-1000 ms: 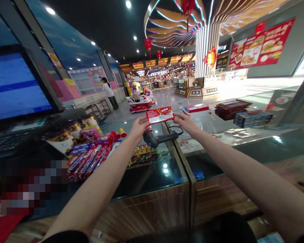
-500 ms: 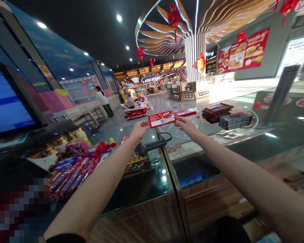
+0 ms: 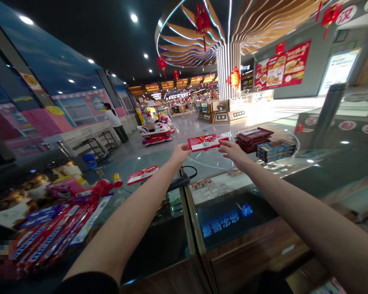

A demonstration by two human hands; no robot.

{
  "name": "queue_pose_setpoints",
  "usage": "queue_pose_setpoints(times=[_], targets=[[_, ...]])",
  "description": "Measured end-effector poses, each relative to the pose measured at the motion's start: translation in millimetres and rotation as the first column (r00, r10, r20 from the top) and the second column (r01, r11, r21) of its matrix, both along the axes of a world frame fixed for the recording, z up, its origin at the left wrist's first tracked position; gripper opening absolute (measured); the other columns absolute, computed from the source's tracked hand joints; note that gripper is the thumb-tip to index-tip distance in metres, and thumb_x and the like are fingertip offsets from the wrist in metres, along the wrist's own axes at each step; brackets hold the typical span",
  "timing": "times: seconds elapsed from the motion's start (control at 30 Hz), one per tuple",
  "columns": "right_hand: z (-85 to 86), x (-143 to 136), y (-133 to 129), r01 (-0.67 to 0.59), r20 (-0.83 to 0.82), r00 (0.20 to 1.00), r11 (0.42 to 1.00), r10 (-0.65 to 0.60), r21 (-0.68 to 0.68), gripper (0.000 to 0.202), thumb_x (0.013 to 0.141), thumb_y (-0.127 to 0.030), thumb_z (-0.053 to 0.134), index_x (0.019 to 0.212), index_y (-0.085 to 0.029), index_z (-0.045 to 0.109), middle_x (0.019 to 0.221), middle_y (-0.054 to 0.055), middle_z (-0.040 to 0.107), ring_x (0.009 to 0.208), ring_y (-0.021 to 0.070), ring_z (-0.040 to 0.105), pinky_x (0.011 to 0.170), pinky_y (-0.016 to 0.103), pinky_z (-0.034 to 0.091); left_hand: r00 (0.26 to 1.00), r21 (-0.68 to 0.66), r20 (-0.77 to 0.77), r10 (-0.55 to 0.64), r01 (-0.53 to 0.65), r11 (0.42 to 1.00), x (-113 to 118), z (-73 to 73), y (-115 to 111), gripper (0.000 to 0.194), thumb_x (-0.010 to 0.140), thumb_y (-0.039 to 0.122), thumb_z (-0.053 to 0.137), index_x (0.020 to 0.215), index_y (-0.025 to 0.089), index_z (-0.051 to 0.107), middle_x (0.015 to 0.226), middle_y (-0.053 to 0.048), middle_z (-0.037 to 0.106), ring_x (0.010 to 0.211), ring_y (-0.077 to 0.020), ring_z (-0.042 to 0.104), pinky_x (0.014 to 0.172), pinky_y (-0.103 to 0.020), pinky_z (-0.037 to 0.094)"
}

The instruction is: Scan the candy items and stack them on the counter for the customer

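A flat red and white box [image 3: 204,142] with a barcode on its near side is held level above the far part of the glass counter. My left hand [image 3: 180,153] pinches its left end. My right hand [image 3: 233,154] has its fingertips at the right end, thumb and fingers close to the edge. Behind that end, partly covered, a strip of another red box shows. A similar red and white box [image 3: 142,174] lies on the counter left of my left forearm. Below my left hand is a dark handheld scanner [image 3: 179,182] with a looped cable, partly hidden by the forearm.
Brown-red packets [image 3: 253,139] and blue boxes [image 3: 276,150] are stacked right of my right hand. Mentos rolls [image 3: 53,230], other sweets and cups [image 3: 63,168] crowd the left. A post [image 3: 328,114] rises at right. A person [image 3: 113,120] stands beyond the counter.
The held box has shifted right with both hands, now overlapping the red box behind it. My view has turned right and the scanner sits more hidden behind my left forearm.
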State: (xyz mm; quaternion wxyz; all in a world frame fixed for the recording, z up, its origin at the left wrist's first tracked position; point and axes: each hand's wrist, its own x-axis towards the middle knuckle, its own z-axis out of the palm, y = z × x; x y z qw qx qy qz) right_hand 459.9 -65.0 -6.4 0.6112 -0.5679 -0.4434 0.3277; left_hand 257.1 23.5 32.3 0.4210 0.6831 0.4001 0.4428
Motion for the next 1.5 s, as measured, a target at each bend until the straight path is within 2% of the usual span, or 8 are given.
queue_pose_setpoints(times=[0.13,0.33,0.5,0.7,0.97,1.1,1.3,1.5], targets=[[-3.7,16.8,13.4,0.007,0.05,0.999,1.0,-0.006,-0.007,0.047,0.079,-0.021,0.057,0.125,-0.021,0.063,0.113,0.006,0.069,0.097,0.0174,0.062,0.074,0.026,0.047,1.0,-0.02,0.011,0.005,-0.005,1.0,22.6,-2.5,14.0,0.034,0.059,0.001,0.07,0.092,0.011,0.072,0.099,-0.01,0.076,0.099,-0.022,0.07,0.097,-0.037,0.051],[-5.2,34.3,36.7,0.04,0.019,0.999,0.999,-0.041,0.027,0.052,0.068,-0.012,0.056,0.118,-0.022,0.064,0.104,0.004,0.068,0.084,0.0161,0.059,0.065,0.024,0.048,0.999,-0.018,0.042,0.0,0.001,1.0,51.4,-13.2,32.8,0.027,0.063,0.003,0.069,0.087,0.012,0.073,0.095,-0.008,0.077,0.097,-0.0218,0.07,0.094,-0.035,0.051],[-7.2,45.4,54.6,0.092,0.01,0.996,0.995,-0.092,0.023,0.049,0.068,-0.009,0.058,0.115,-0.021,0.058,0.107,0.005,0.067,0.082,0.0156,0.06,0.06,0.023,0.048,0.999,-0.053,0.044,0.008,-0.006,0.999,69.3,-21.9,47.4,0.024,0.065,0.003,0.067,0.086,0.012,0.073,0.091,-0.008,0.077,0.093,-0.0203,0.07,0.092,-0.033,0.052],[-9.4,55.1,70.7,0.118,-0.02,0.993,0.993,-0.118,0.008,0.046,0.066,-0.005,0.058,0.11,-0.02,0.057,0.099,0.005,0.069,0.08,0.0162,0.061,0.056,0.021,0.047,0.998,-0.058,0.046,0.051,-0.048,0.997,84.8,-24.7,61.9,0.03,0.063,0.001,0.067,0.09,0.012,0.074,0.092,-0.007,0.077,0.094,-0.0214,0.071,0.091,-0.036,0.055],[-12.6,63.5,78.5,0.184,0.151,0.971,0.982,-0.188,0.038,0.041,0.069,-0.009,0.053,0.107,-0.015,0.067,0.085,0.005,0.067,0.063,0.013,0.053,0.052,0.023,0.041,0.998,-0.05,0.059,0.036,-0.033,0.998,94.2,-31.9,72.1,0.031,0.065,0.003,0.066,0.093,0.012,0.075,0.09,-0.008,0.077,0.09,-0.0226,0.071,0.083,-0.037,0.06],[-12.1,65.0,80.1,0.145,0.063,0.987,0.989,-0.146,0.016,0.053,0.068,-0.008,0.054,0.12,-0.014,0.061,0.067,-0.001,0.059,0.048,0.0103,0.045,0.044,0.022,0.034,0.999,-0.045,0.016,0.052,-0.052,0.998,98.0,-35.4,74.4,0.03,0.066,0.008,0.067,0.095,0.013,0.075,0.087,-0.006,0.076,0.086,-0.0213,0.07,0.075,-0.033,0.061],[-14.2,66.2,81.4,0.022,-0.085,0.996,0.998,-0.027,-0.055,0.072,0.07,-0.005,0.053,0.139,-0.022,0.044,0.065,-0.003,0.061,0.041,0.008,0.042,0.038,0.019,0.03,0.995,-0.03,-0.022,0.099,-0.1,0.995,101.8,-41.0,72.9,0.03,0.073,0.012,0.064,0.102,0.012,0.073,0.092,-0.007,0.073,0.079,-0.0175,0.068,0.066,-0.026,0.059],[-17.7,65.0,80.2,0.004,-0.106,0.994,0.998,-0.011,-0.066,0.083,0.069,-0.005,0.055,0.146,-0.024,0.032,0.067,-0.005,0.062,0.04,0.0077,0.044,0.037,0.018,0.031,0.981,0.028,-0.108,0.16,-0.158,0.987,103.8,-48.1,76.2,0.038,0.068,0.019,0.076,0.106,0.013,0.071,0.094,-0.009,0.072,0.085,-0.0202,0.07,0.078,-0.03,0.056]])
